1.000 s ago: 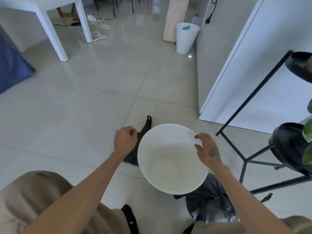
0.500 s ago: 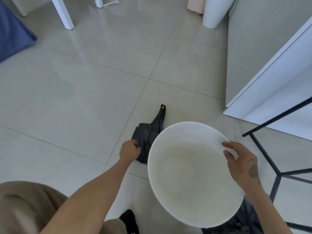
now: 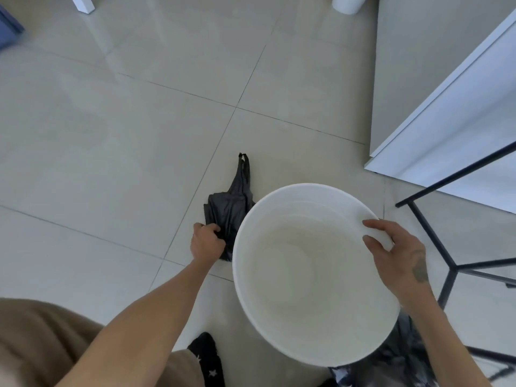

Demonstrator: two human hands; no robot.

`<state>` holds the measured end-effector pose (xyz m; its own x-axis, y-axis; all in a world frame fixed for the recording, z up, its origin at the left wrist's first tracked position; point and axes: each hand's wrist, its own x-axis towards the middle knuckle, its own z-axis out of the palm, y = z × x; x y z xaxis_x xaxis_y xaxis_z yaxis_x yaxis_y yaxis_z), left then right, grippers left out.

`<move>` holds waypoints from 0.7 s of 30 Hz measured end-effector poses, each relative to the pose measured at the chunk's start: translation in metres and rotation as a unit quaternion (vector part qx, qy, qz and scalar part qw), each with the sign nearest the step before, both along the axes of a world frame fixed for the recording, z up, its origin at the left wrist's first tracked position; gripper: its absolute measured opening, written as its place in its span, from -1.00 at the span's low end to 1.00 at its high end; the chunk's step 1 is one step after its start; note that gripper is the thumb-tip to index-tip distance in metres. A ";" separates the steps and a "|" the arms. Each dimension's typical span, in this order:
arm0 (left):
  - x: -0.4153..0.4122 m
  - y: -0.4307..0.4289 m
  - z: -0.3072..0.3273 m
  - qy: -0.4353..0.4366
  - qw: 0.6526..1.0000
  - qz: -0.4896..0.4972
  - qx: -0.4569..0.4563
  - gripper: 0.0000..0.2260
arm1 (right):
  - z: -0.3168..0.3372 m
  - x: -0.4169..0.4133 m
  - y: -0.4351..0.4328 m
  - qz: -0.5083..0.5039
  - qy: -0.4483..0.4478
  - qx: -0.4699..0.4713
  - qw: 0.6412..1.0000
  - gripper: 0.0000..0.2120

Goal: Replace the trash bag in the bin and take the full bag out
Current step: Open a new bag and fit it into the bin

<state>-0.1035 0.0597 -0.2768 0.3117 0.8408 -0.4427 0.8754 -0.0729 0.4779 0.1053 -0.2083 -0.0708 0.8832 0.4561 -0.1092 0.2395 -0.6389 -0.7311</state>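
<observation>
An empty white round bin (image 3: 312, 333) stands on the tiled floor right below me, with no bag inside. My right hand (image 3: 396, 252) grips its far right rim, thumb inside. A folded black trash bag (image 3: 231, 202) lies flat on the floor just left of the bin, its handles pointing away from me. My left hand (image 3: 206, 241) is closed on the near corner of that folded bag. The full black bag (image 3: 402, 367) sits at the bottom right, mostly hidden behind the bin and my right forearm.
A black metal stand (image 3: 435, 247) has its legs close on the right of the bin. A white cabinet (image 3: 458, 113) and grey wall panel (image 3: 413, 68) rise beyond. A second white bin (image 3: 346, 4) and a white table leg (image 3: 82, 4) stand far off. My sock (image 3: 206, 356) is near the bin.
The view has tilted down and moved closer. My left hand reached down to the folded black bag and closed on it. My right hand stayed on the bin's rim.
</observation>
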 end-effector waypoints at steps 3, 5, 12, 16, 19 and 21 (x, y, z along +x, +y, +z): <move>-0.001 0.001 0.012 -0.045 0.994 0.079 -0.058 -0.80 | 0.002 0.003 -0.005 0.025 0.021 0.002 0.999 -0.71; -0.001 -0.003 0.030 -0.066 0.986 0.111 -0.109 -0.81 | 0.004 0.005 -0.011 0.049 0.048 -0.011 0.998 -0.63; -0.018 -0.002 0.105 -0.111 0.987 0.084 -0.084 -0.69 | -0.001 -0.012 -0.027 0.106 0.012 -0.056 0.993 -0.30; -0.029 0.005 0.169 -0.147 0.988 0.041 0.019 -0.53 | -0.002 -0.030 -0.036 0.105 0.003 -0.071 0.992 -0.26; -0.038 0.011 0.221 -0.181 0.981 0.009 0.073 -0.50 | -0.006 -0.033 -0.041 0.121 -0.001 -0.089 0.989 -0.32; -0.042 0.012 0.257 -0.207 0.972 -0.014 0.106 -0.48 | -0.004 -0.033 -0.041 0.138 0.011 -0.113 0.984 -0.41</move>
